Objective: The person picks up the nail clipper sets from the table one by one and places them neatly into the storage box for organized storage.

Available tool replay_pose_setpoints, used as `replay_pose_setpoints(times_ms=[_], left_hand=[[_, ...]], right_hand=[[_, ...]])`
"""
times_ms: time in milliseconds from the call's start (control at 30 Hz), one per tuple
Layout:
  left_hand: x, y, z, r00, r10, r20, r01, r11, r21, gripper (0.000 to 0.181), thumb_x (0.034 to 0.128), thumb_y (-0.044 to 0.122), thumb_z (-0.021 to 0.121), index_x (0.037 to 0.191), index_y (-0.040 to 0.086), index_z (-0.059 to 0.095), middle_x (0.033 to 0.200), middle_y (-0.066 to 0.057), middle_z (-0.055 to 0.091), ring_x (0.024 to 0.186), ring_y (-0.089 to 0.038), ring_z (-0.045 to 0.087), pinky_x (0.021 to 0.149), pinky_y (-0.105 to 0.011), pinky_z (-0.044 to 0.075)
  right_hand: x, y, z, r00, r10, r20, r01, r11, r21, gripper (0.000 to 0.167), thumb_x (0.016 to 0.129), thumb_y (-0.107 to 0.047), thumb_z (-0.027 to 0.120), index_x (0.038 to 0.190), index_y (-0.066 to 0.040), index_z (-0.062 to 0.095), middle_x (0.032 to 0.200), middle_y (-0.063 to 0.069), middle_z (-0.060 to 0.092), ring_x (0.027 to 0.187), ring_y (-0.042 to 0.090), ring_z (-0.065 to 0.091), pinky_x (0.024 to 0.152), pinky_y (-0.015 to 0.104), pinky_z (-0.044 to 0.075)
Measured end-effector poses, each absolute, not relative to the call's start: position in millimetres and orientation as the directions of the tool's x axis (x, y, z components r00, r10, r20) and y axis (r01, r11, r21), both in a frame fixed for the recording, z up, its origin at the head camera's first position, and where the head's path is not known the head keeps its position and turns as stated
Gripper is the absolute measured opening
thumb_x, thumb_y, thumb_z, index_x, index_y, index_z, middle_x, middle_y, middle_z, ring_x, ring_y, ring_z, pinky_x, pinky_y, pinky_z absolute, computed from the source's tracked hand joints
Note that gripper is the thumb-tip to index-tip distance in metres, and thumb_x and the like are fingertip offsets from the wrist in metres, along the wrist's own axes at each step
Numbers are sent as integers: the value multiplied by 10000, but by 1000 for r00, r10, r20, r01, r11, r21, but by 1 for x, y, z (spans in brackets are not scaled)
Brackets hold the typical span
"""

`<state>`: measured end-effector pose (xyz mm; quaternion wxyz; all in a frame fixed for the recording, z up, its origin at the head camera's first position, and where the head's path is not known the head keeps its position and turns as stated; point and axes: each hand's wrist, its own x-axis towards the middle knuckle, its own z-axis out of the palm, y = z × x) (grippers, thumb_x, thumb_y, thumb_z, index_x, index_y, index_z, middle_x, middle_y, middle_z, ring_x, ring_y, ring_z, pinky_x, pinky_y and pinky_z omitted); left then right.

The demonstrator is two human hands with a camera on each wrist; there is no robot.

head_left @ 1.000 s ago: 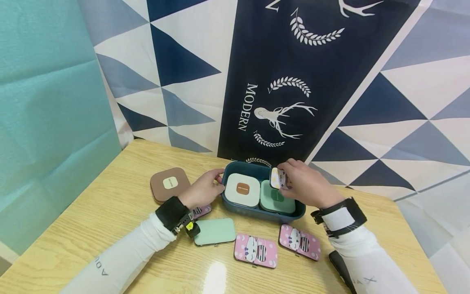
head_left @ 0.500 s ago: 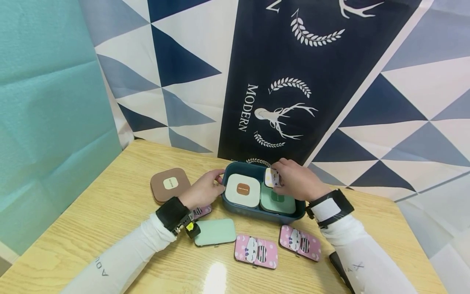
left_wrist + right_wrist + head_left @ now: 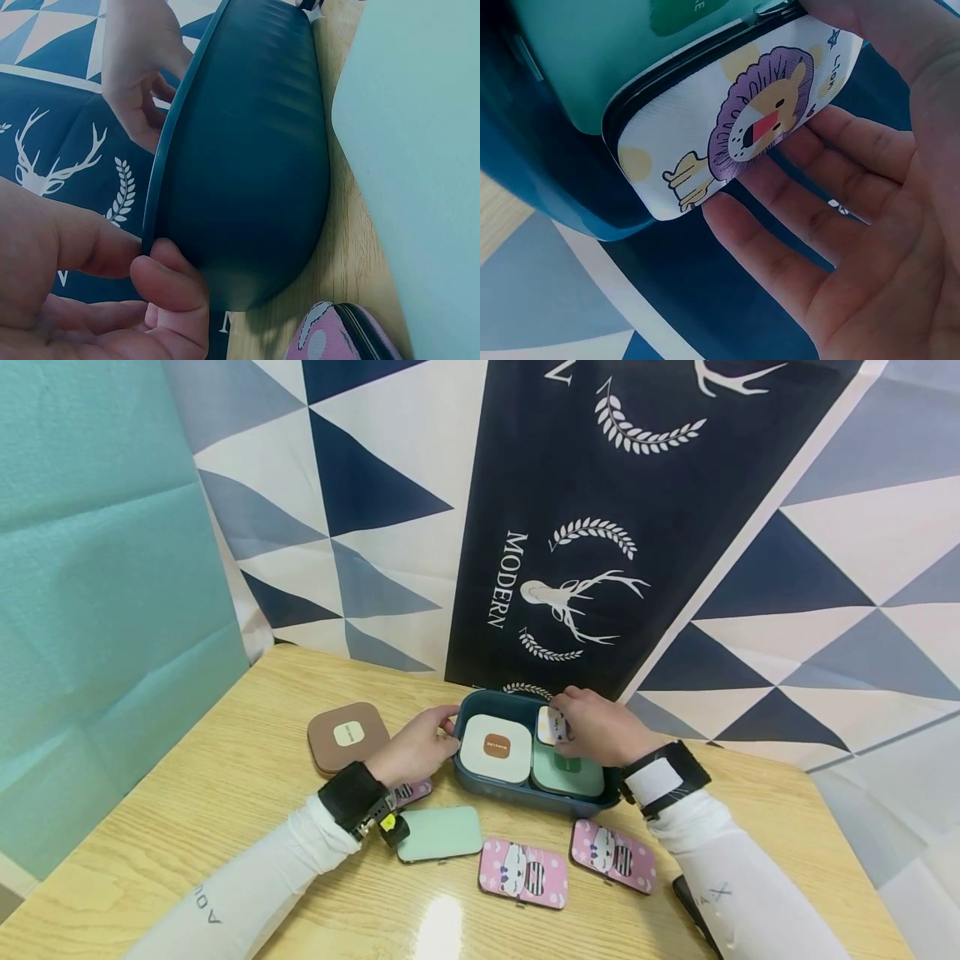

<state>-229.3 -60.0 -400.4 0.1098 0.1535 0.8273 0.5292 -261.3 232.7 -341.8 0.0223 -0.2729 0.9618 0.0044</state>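
My left hand (image 3: 417, 747) pinches the left rim of a dark blue plastic tub (image 3: 517, 796) between thumb and fingers. In the tub lie a square white case (image 3: 495, 748) labelled MANICURE and a green case (image 3: 567, 781). My right hand (image 3: 606, 728) holds a small lion-print case (image 3: 552, 725) at the tub's back right, beside the green case. In the right wrist view, the lion-print case (image 3: 742, 124) is tilted, with fingers along its lower edge and the thumb at its upper end. The left wrist view shows the tub's outer wall (image 3: 247, 150).
A brown square case (image 3: 347, 737) lies left of the tub. In front are a mint case (image 3: 440, 833) and two pink cat-print cases (image 3: 522, 872). Another pink case (image 3: 411, 791) is partly under the left wrist. A dark object (image 3: 696, 910) is partly under the right forearm. A patterned cloth stands behind.
My right hand has moved left with the lion-print case, into the back of the tub. The left hand has stayed on the rim.
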Motion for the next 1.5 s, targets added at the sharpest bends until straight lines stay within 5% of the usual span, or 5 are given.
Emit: replay_pose_setpoints(times_ms=[1500], left_hand=[[-229,-59,-401,-931,364,-27,129,397,909,576,1053,6,575,1593,-61,386,1102,-145,560,752,-185,529,670,-303,417]], right_hand=[[-264,222,-350,-875,-463,-143,-473,880,43,465,830,-315,934,1208,-95,777,1027,60,690,925,243,630,813,464,592]])
